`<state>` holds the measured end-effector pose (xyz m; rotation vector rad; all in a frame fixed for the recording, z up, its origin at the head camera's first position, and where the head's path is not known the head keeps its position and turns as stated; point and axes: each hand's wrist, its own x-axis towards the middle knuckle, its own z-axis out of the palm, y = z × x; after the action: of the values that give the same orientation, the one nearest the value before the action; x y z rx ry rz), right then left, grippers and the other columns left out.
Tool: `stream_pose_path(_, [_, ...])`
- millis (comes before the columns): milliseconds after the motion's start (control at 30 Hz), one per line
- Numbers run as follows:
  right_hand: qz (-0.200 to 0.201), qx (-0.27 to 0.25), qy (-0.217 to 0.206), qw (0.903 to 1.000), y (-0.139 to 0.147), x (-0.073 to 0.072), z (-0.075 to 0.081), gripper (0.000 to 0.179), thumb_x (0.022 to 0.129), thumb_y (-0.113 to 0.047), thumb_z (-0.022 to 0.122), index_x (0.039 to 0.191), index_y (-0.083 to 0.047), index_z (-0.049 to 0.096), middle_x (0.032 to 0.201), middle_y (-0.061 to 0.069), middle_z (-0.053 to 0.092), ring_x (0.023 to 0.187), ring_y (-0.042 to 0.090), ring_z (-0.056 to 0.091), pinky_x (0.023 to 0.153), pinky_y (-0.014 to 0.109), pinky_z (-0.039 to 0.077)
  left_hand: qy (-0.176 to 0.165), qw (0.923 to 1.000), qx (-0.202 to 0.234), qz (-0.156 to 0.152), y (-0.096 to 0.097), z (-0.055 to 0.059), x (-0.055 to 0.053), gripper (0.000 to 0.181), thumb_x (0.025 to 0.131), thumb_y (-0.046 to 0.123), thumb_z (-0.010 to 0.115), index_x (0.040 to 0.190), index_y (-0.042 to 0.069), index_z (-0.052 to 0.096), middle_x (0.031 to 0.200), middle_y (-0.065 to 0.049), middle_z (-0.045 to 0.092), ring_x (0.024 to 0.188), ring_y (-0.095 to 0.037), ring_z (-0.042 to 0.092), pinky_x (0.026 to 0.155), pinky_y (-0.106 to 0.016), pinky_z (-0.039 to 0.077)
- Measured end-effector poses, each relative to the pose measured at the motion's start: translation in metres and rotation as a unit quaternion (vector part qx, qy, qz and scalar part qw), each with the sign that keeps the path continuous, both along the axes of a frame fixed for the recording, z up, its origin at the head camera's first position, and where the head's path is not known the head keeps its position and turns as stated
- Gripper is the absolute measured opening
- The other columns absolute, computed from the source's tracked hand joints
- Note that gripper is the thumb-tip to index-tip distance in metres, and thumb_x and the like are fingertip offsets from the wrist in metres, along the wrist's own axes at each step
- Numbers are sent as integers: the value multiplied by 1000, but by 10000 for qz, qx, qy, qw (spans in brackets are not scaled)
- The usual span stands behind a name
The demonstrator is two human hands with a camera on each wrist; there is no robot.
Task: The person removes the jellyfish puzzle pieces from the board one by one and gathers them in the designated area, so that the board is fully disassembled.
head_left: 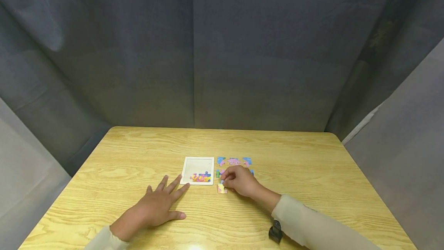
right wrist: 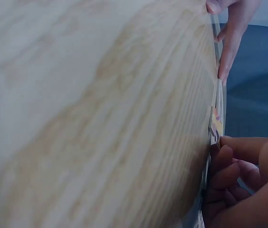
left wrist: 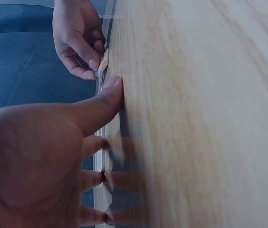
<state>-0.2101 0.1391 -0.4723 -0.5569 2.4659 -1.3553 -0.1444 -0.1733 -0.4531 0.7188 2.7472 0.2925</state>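
Note:
My right hand (head_left: 241, 181) pinches a yellow and pink jigsaw piece (head_left: 222, 189) between thumb and finger. In the left wrist view that piece (left wrist: 103, 64) stands tilted, its near edge at the tabletop. My left hand (head_left: 157, 206) lies with spread fingers on the table, its fingertips at the front left corner of a white puzzle tray (head_left: 196, 163). Joined pink, yellow and blue pieces (head_left: 201, 177) fill the tray's lower right part. Behind my right hand lie loose pieces, among them a pink one with eyes (head_left: 234, 161); the hand hides some of them.
The wood-grain table (head_left: 295, 157) reaches back to a dark grey curtain (head_left: 263, 57). A small black object (head_left: 275, 232) is at the right sleeve, near the front of the table. Pale panels (head_left: 409, 126) stand at both sides.

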Motion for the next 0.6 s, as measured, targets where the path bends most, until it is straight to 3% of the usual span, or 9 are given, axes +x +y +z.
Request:
stream_pose_path(233, [100,344,362,9987,-1,1,-3,4,95,0,71,97,-2,74,90,4,70,78,12,60,68,20,52,-4,10000,38,-14,0,0,0,89,92,66,61,164,27,28,173,-13,13,152,-58,13,97,-89,24])
stream_pose_path(600, [117,361,292,9989,-2,0,-6,3,94,-2,73,97,-3,74,91,2,71,80,11,61,72,21,54,24,10000,30,-2,0,-1,0,88,91,67,61,164,28,28,173,-12,13,152,-57,13,97,-89,25])
